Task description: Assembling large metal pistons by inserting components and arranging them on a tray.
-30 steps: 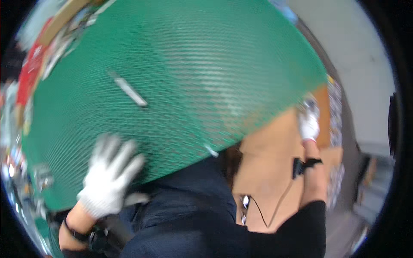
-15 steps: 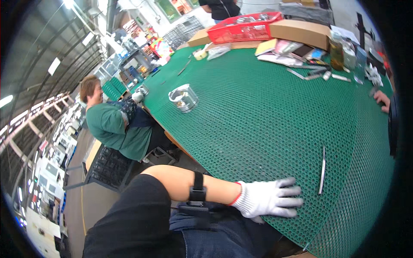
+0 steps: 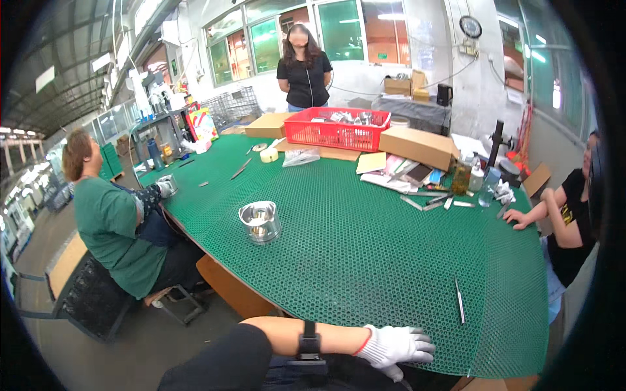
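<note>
The gloved left hand (image 3: 394, 347) rests at the near edge of the green tabletop (image 3: 365, 254), its grip wide, fingers extended; the right hand's grip I cannot tell. A slim metal tool (image 3: 460, 303) lies to the right, near the fingertips. Farther left stands a hollow metal piece (image 3: 264, 233). At the far side, a red basket (image 3: 326, 135) holds shiny metal parts (image 3: 352, 118); far right, a jar (image 3: 461, 179) has amber contents.

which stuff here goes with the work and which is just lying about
Likely work things:
- green mat, under the gloved left hand
- slim tool
- silver metal part
- red basket of similar-looking pieces

Apparently just lying about:
- tape roll
- clear plastic bag
- crumpled tissue
</note>
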A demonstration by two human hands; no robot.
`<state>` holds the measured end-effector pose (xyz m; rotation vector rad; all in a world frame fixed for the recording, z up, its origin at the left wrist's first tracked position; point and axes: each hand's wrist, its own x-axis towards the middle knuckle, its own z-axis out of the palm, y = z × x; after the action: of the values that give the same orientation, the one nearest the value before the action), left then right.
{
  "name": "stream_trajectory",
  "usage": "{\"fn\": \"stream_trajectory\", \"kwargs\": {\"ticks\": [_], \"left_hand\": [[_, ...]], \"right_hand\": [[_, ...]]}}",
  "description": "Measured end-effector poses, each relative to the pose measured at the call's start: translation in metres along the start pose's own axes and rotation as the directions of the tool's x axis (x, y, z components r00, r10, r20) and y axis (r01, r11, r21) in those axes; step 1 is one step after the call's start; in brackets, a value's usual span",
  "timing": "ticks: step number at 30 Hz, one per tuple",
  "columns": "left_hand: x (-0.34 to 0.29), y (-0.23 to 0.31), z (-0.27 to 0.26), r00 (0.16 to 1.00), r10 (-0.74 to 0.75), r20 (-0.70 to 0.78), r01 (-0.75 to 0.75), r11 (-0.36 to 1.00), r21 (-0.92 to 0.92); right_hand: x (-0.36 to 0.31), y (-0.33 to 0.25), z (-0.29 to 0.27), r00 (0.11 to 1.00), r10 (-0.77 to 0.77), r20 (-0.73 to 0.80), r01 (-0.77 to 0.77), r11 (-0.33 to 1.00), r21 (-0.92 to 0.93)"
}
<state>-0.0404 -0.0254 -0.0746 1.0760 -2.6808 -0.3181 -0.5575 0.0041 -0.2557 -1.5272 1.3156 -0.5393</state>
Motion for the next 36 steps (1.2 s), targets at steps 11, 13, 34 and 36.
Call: {"fn": "stream_trajectory", "kwargs": {"ticks": [11,13,34,36], "left_hand": [[-0.293,0.004,-0.059,-0.155,-0.885,-0.44,-0.963,0.234,-0.132],[-0.314,0.025,-0.047,-0.235,-0.866,-0.442,-0.952,0.297,-0.076],[-0.27,-0.088,-0.137,0.441,-0.64,-0.629,-0.686,0.211,-0.696],[-0.251,-0.04,-0.155,0.085,-0.522,-0.849,-0.222,0.821,-0.527]], "right_hand": [[0.11,-0.424,0.21,0.259,-0.871,0.418,0.867,0.018,-0.498],[0.135,-0.425,0.246,0.322,-0.804,0.499,0.808,-0.042,-0.588],[0.235,-0.39,0.117,0.938,-0.343,0.057,0.034,0.253,0.967],[0.228,-0.406,0.108,0.882,-0.471,0.008,0.19,0.371,0.909]]}}
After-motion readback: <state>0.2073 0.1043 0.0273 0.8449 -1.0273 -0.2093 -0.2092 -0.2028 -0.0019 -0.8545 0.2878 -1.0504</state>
